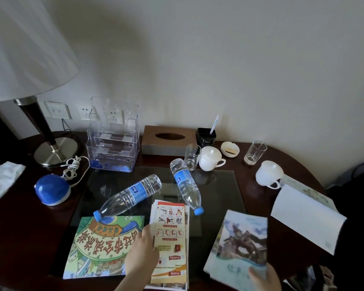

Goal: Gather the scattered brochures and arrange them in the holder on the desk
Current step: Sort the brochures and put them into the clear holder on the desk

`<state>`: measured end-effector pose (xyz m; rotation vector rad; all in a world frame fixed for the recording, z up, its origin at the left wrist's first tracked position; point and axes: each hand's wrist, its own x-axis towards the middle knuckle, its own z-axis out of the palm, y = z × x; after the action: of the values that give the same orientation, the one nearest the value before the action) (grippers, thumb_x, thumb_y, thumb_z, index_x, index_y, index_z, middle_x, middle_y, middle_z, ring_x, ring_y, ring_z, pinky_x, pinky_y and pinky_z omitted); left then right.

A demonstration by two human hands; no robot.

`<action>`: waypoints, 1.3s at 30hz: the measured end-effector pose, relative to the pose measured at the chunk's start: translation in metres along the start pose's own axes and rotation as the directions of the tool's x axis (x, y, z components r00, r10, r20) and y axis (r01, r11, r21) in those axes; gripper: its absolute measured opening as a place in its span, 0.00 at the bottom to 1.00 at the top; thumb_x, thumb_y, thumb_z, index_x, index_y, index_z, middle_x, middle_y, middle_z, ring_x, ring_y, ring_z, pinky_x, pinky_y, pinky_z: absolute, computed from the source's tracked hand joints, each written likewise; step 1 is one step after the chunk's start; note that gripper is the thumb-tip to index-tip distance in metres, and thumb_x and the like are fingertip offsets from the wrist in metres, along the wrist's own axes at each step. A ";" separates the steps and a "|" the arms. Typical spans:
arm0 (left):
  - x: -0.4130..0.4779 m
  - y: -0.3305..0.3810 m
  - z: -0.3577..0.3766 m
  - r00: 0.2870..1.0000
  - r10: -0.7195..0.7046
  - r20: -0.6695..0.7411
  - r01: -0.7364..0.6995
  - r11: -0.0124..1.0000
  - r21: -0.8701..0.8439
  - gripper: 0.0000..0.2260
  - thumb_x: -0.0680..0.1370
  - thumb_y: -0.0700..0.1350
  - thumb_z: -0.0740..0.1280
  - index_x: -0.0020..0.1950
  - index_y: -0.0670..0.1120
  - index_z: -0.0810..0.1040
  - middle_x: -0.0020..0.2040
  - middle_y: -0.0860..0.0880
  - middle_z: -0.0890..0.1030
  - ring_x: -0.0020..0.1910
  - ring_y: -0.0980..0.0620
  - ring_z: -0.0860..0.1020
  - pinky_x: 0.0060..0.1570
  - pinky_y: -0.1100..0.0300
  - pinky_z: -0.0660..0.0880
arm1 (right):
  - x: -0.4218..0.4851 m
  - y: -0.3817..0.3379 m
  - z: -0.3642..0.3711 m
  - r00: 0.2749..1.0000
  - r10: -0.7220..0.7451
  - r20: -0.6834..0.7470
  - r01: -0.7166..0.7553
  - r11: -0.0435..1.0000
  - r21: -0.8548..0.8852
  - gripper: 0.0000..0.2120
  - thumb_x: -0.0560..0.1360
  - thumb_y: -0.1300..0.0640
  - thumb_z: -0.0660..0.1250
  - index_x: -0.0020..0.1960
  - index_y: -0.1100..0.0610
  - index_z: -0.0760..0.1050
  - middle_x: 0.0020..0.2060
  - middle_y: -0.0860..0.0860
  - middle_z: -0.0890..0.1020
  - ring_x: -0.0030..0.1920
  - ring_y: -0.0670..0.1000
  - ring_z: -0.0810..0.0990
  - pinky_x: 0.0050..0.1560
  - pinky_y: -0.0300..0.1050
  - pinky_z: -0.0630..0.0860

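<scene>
Upper left of the frame: white lampshade (pixel 27 45) over a metal lamp base (pixel 55 151); below it, a blue-and-white round gadget (pixel 52 191) with a bundled white cord.

Left of centre, against the wall: clear acrylic holder (pixel 114 141), upright, tiered pockets, no brochures inside.

Lower left: green illustrated brochure (pixel 105 246), nearly square, flat on the dark desk (pixel 25 238), lettering upside down toward the camera. Across its top edge, the cap end of a plastic bottle (pixel 130 196), lying on its side, pointing lower left.

Lower centre: cream-and-orange leaflet stack (pixel 170 240), narrow, long axis running bottom to top of the frame, slightly fanned. Left hand (pixel 143 255) closed on its left edge, thumb on top.

Centre: second bottle (pixel 186 189), also on its side, blue cap toward lower right.

Lower right: photo-cover booklet (pixel 242 244) showing rocks and water, long axis tilted slightly off vertical, gripped at its bottom corner by the right hand (pixel 263 278).

Right edge: open white booklet (pixel 307 215), long axis slanting toward lower right.

Along the back, centre to right: one tissue box (pixel 168 140), one black pen holder (pixel 206 137), one ashtray (pixel 230 149).

Counted: four brochure items, two bottles, two glasses (pixel 192 157), two lidded white cups (pixel 210 158).
</scene>
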<state>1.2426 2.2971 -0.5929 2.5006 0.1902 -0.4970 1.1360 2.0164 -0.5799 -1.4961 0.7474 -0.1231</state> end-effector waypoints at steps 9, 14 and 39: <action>0.003 -0.021 -0.002 0.997 0.080 0.009 -0.078 0.987 -0.143 0.25 0.74 0.46 0.68 0.69 0.52 0.66 0.60 0.53 0.78 0.53 0.55 0.78 0.49 0.63 0.77 | -0.027 0.002 0.077 0.997 -0.067 0.045 0.064 0.996 0.068 0.15 0.71 0.75 0.68 0.56 0.66 0.79 0.47 0.58 0.86 0.47 0.50 0.85 0.47 0.35 0.80; 0.004 -0.044 -0.010 0.988 0.072 -0.139 -0.100 0.974 -0.204 0.12 0.82 0.44 0.55 0.62 0.48 0.74 0.53 0.50 0.80 0.46 0.55 0.76 0.45 0.59 0.75 | -0.029 0.019 0.134 0.976 0.107 0.188 -0.060 0.968 -0.242 0.13 0.73 0.69 0.70 0.57 0.65 0.76 0.47 0.59 0.85 0.49 0.56 0.84 0.53 0.52 0.80; -0.011 -0.127 -0.024 0.896 0.426 -0.124 -0.272 0.748 0.605 0.22 0.82 0.35 0.37 0.77 0.38 0.39 0.49 0.24 0.77 0.29 0.35 0.82 0.11 0.53 0.71 | -0.050 0.013 0.172 0.935 -0.349 -0.056 0.193 0.638 -0.745 0.32 0.53 0.64 0.82 0.56 0.58 0.79 0.53 0.59 0.78 0.52 0.61 0.79 0.43 0.54 0.81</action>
<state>1.2090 2.4148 -0.6354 3.0920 -0.4039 -0.0603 1.1805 2.1898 -0.5908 -2.4124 0.7586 -0.2205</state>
